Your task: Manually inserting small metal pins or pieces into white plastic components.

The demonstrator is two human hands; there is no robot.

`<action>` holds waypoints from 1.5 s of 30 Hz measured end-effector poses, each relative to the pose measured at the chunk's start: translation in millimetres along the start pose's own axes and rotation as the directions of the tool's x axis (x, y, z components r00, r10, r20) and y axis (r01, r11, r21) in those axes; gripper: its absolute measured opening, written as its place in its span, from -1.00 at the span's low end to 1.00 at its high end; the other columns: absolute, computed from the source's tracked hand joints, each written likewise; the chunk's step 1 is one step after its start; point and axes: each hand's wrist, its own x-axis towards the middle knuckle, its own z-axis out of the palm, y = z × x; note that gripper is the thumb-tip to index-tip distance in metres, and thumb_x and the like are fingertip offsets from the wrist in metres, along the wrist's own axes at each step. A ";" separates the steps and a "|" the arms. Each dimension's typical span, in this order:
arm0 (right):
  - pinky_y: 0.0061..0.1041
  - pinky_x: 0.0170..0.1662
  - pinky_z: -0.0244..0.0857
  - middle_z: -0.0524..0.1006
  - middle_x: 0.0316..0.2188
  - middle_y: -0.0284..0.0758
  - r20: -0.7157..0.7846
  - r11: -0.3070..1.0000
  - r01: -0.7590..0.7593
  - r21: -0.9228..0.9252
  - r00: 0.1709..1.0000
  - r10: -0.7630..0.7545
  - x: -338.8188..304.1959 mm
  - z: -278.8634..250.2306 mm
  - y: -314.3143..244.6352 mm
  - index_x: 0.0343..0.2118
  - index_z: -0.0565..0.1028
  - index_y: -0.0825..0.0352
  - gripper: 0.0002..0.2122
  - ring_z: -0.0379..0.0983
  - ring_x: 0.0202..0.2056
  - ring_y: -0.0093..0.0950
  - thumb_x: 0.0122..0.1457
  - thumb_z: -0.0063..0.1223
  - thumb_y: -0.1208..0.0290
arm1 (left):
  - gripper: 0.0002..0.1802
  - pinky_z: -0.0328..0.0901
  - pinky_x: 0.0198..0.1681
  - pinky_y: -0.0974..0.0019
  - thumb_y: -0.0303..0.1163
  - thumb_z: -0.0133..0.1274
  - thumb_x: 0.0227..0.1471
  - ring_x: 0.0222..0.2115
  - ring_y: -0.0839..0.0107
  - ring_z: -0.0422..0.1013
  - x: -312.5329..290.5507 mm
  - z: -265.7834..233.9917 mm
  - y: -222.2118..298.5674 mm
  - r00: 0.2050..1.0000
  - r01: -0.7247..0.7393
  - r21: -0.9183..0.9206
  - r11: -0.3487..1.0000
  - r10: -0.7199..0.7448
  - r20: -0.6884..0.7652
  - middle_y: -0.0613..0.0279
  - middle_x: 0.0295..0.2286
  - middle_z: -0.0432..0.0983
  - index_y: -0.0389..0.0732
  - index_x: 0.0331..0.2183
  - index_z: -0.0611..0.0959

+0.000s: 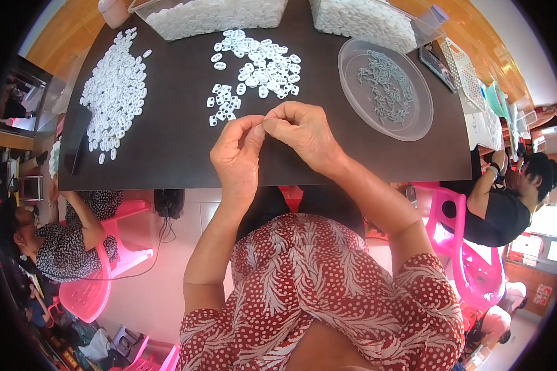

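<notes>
Above the near edge of the dark table (pixel 167 142), my left hand (pixel 237 151) and my right hand (pixel 306 133) meet fingertip to fingertip. Both are closed in a pinch, and whatever lies between the fingers is too small or hidden to make out. Just beyond my left fingers is a little group of small white square pieces with holes (pixel 224 104). Behind it spreads a pile of white oval pieces with dark slots (pixel 269 68). Off to the right, a round clear plastic tray (pixel 348 74) holds a heap of small grey-green screw-like parts (pixel 387 86).
A large heap of white oval pieces (pixel 114 86) covers the table's left side, beside a dark flat object (pixel 77 142). Two clear bins (pixel 220 29) of white pieces stand at the back. A phone (pixel 437 68) lies at right. People sit on pink chairs (pixel 108 272) on both sides.
</notes>
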 end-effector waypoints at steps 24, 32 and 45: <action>-0.69 -0.35 0.20 0.49 -0.50 -0.41 -0.136 0.937 -0.062 0.345 0.984 0.115 -38.8 -34.2 7.7 -0.43 0.50 0.44 -0.87 0.34 -0.45 -0.69 -0.03 0.14 0.50 | -0.72 0.23 -0.24 0.27 -0.50 -0.01 -0.23 -0.29 0.24 0.27 56.0 40.5 -18.0 0.552 -0.819 0.568 0.076 0.373 0.746 0.04 -0.33 0.34 -0.40 -0.35 0.50; -0.71 -0.34 0.24 0.49 -0.50 -0.42 -0.172 0.945 -0.079 0.317 0.975 0.139 -47.6 -43.9 9.2 -0.43 0.49 0.45 -0.89 0.35 -0.45 -0.70 -0.01 0.14 0.53 | -0.73 0.29 -0.19 0.25 -0.62 0.01 -0.30 -0.25 0.20 0.35 40.3 12.5 -2.6 0.549 -0.833 0.522 0.184 0.397 0.735 0.05 -0.29 0.42 -0.37 -0.38 0.53; -0.65 -0.23 0.31 0.54 -0.43 -0.36 -0.174 0.999 0.035 -0.035 0.984 -0.041 -31.1 -44.7 25.9 -0.40 0.48 0.43 -0.94 0.43 -0.36 -0.65 0.06 0.09 0.58 | -0.69 0.31 -0.42 0.30 -0.63 0.21 -0.32 -0.42 0.30 0.38 23.4 -10.2 -2.0 0.796 -0.578 0.729 0.367 0.450 0.405 0.29 -0.46 0.46 -0.20 -0.38 0.64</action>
